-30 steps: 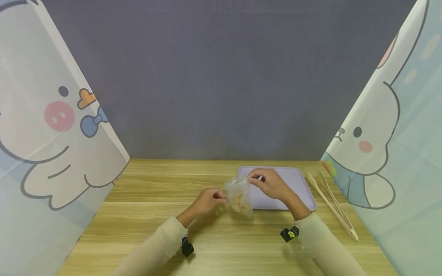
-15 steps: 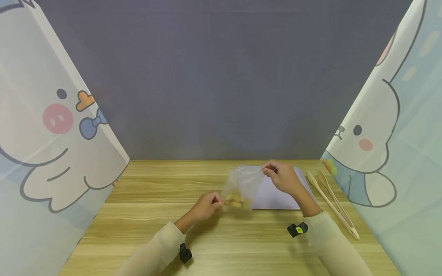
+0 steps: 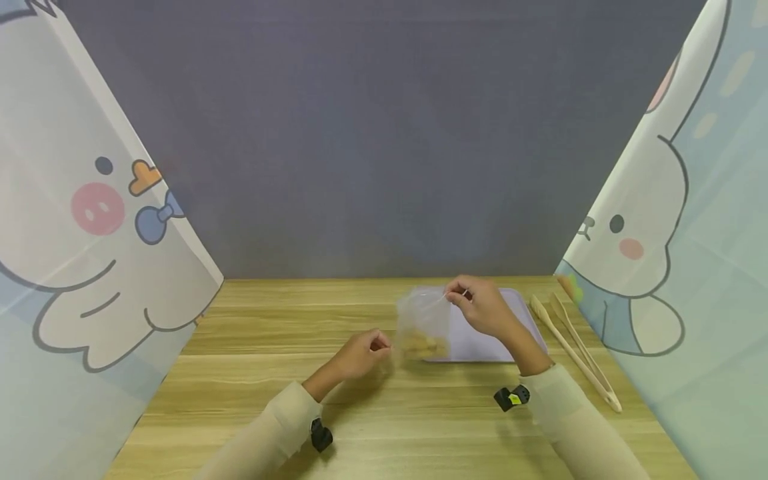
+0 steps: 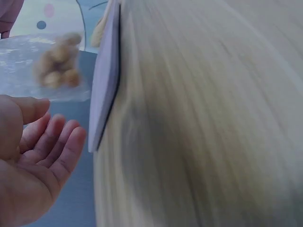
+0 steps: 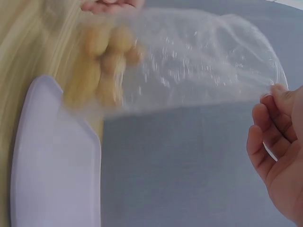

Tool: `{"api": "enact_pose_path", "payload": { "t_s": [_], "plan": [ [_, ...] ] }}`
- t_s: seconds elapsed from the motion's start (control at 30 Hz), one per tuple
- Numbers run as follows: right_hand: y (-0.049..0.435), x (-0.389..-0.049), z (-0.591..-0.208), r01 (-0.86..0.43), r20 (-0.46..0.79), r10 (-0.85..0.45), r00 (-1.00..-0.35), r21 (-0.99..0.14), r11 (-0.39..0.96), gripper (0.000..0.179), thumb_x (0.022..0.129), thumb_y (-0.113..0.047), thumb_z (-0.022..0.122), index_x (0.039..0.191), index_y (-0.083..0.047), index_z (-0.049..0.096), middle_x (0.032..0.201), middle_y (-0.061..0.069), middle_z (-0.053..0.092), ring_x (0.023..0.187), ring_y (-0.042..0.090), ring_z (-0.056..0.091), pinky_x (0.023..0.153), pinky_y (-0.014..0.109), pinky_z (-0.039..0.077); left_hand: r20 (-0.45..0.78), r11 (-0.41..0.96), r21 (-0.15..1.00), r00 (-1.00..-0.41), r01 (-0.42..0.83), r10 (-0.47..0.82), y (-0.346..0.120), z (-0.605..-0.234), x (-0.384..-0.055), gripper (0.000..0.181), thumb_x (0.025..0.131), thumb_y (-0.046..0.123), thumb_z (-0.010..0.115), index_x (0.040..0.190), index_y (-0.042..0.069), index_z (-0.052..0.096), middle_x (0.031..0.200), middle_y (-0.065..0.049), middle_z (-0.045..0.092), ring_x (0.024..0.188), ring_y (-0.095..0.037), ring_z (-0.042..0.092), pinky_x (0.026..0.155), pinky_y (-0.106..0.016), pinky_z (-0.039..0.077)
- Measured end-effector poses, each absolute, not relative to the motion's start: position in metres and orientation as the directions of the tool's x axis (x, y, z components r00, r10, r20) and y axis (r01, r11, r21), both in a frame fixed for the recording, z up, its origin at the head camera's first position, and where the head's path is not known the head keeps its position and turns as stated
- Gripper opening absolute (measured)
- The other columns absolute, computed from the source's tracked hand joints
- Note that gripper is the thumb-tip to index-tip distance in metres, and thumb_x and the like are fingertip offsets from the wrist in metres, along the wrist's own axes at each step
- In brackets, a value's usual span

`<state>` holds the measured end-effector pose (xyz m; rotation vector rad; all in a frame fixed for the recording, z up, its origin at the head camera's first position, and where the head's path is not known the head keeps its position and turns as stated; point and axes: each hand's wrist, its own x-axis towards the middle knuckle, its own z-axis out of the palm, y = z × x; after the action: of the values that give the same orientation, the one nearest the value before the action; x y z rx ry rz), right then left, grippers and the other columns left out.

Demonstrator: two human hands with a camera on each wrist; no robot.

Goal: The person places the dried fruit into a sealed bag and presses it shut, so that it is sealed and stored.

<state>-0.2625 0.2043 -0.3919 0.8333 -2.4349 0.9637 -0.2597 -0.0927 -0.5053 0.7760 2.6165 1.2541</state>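
A clear plastic bag (image 3: 423, 310) with several small yellow-brown round pieces (image 5: 106, 61) in its bottom hangs over the left part of a pale purple tray (image 3: 480, 340). My right hand (image 3: 480, 307) pinches the bag's top edge between thumb and forefinger, its other fingers loosely bent, as the right wrist view shows. Beside the bag's lower left corner is my left hand (image 3: 363, 353). In the left wrist view that hand (image 4: 38, 156) has its thumb and fingers apart and loosely bent, with the bag just beyond the fingertips.
Wooden tongs (image 3: 579, 357) lie on the wood-grain table (image 3: 270, 320), right of the tray. A dark grey panel (image 3: 384, 147) stands at the back, and cartoon-printed panels (image 3: 636, 293) flank both sides. A small black camera is strapped to each wrist.
The bag has been stretched out taller as my right hand went up and right, then slightly back left. The pieces now hang at its bottom. My left hand has barely moved.
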Motion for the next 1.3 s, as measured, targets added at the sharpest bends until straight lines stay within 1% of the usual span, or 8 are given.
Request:
{"api": "enact_pose_path", "payload": {
  "t_s": [0.2,0.33,0.53,0.67,0.9,1.03,1.23,1.3],
  "plan": [
    [0.201,-0.263,-0.391,-0.684,0.535,-0.44,-0.721,-0.451,0.573,0.005,0.096,-0.01,0.068,0.095,-0.008,0.073,0.083,0.0,0.07,0.069,0.002,0.055,0.062,0.024,0.052,0.259,0.475,0.732,-0.844,0.488,0.469,-0.085,-0.488,-0.259,0.043,0.102,0.019,0.062,0.142,0.009,0.049,0.129,-0.013,0.063,0.111,-0.022,0.066,0.092,-0.036,0.057],
    [0.201,-0.264,-0.391,-0.681,0.516,-0.451,-0.728,-0.469,0.563,0.006,0.097,-0.01,0.068,0.095,-0.008,0.073,0.086,0.003,0.072,0.071,0.003,0.057,0.063,0.024,0.052,0.412,0.465,0.627,-0.772,0.626,0.484,-0.077,-0.471,-0.259,0.055,0.1,0.017,0.067,0.149,0.011,0.044,0.135,-0.015,0.058,0.115,-0.024,0.064,0.092,-0.036,0.058],
    [0.201,-0.262,-0.391,-0.689,0.511,-0.467,-0.722,-0.472,0.549,0.006,0.097,-0.01,0.068,0.095,-0.007,0.074,0.088,0.003,0.073,0.073,0.005,0.06,0.063,0.024,0.052,0.528,0.474,0.491,-0.683,0.731,0.506,-0.07,-0.455,-0.265,0.033,0.097,0.01,0.069,0.128,0.006,0.062,0.121,-0.012,0.064,0.104,-0.022,0.066,0.085,-0.028,0.059],
    [0.203,-0.262,-0.391,-0.688,0.511,-0.465,-0.723,-0.472,0.552,0.005,0.097,-0.011,0.068,0.095,-0.01,0.073,0.088,0.0,0.072,0.073,0.002,0.058,0.062,0.024,0.052,0.534,0.476,0.484,-0.679,0.734,0.504,-0.069,-0.448,-0.266,0.016,0.093,0.009,0.073,0.107,0.007,0.067,0.109,-0.007,0.068,0.097,-0.019,0.068,0.081,-0.022,0.058],
    [0.209,-0.262,-0.399,-0.676,0.508,-0.449,-0.735,-0.495,0.547,0.007,0.095,-0.007,0.069,0.096,-0.012,0.074,0.091,0.0,0.074,0.073,0.001,0.057,0.061,0.024,0.052,0.483,0.492,0.504,-0.704,0.71,0.521,-0.07,-0.435,-0.268,0.013,0.084,0.017,0.081,0.09,0.013,0.07,0.093,0.0,0.072,0.08,-0.01,0.069,0.072,-0.019,0.056],
    [0.21,-0.262,-0.41,-0.655,0.489,-0.437,-0.755,-0.534,0.534,0.007,0.095,-0.007,0.069,0.097,-0.012,0.074,0.089,0.0,0.073,0.073,0.0,0.058,0.062,0.024,0.052,0.461,0.491,0.523,-0.716,0.696,0.524,-0.072,-0.426,-0.269,0.012,0.082,0.019,0.082,0.084,0.014,0.072,0.088,0.001,0.074,0.076,-0.008,0.069,0.069,-0.018,0.055],
    [0.21,-0.262,-0.431,-0.594,0.442,-0.398,-0.804,-0.62,0.512,0.033,0.096,-0.006,0.068,0.129,-0.003,0.064,0.094,0.003,0.073,0.075,0.004,0.063,0.06,0.025,0.052,0.454,0.466,0.572,-0.733,0.676,0.506,-0.076,-0.415,-0.267,0.01,0.086,0.019,0.08,0.09,0.014,0.072,0.088,0.002,0.073,0.081,-0.009,0.07,0.072,-0.019,0.057],
    [0.211,-0.262,-0.441,-0.574,0.41,-0.404,-0.818,-0.625,0.529,0.036,0.095,-0.006,0.069,0.13,-0.003,0.062,0.099,0.005,0.073,0.079,0.007,0.066,0.062,0.025,0.052,0.46,0.459,0.578,-0.734,0.675,0.5,-0.076,-0.411,-0.266,0.009,0.089,0.019,0.079,0.094,0.014,0.073,0.09,0.003,0.073,0.084,-0.01,0.07,0.073,-0.02,0.057]
  ]
}}
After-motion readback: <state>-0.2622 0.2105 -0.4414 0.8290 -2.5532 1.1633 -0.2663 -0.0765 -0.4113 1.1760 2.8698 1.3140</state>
